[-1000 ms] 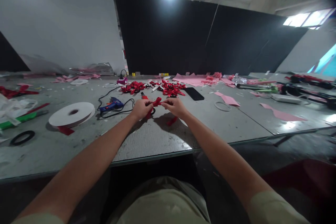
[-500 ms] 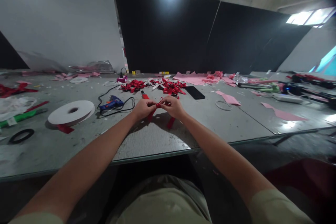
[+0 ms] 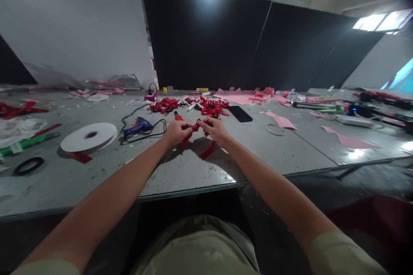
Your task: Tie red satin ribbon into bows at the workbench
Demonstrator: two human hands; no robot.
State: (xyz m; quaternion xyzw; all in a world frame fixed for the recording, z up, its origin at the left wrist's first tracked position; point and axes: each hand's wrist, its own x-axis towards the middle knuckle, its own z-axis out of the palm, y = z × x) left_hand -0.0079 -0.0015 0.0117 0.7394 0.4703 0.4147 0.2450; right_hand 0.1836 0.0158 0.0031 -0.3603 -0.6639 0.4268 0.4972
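Note:
A red ribbon [image 3: 195,127] is pinched between my two hands above the table, with a small loop showing at its middle. My left hand [image 3: 178,132] is closed on its left side, fingertips pressed together. On the other side, my right hand [image 3: 214,129] grips it between thumb and fingers. Two loose tails hang down, one under my left hand and one [image 3: 208,150] toward my right. Just beyond my hands lies a heap of red ribbon bows [image 3: 209,106]. Beside my left hand is a tool with a red-orange handle [image 3: 178,117], partly hidden.
Left of my hands lie a blue glue gun [image 3: 138,126] with a black cord and a white ribbon spool [image 3: 88,137]. A black phone [image 3: 240,114], pink paper pieces [image 3: 280,120] and a white ring [image 3: 275,129] lie to the right. A black tape ring [image 3: 29,166] lies far left.
The fingers of my right hand have shifted slightly right, uncovering more of the red loop. The right tail has swung left and shows more of its length.

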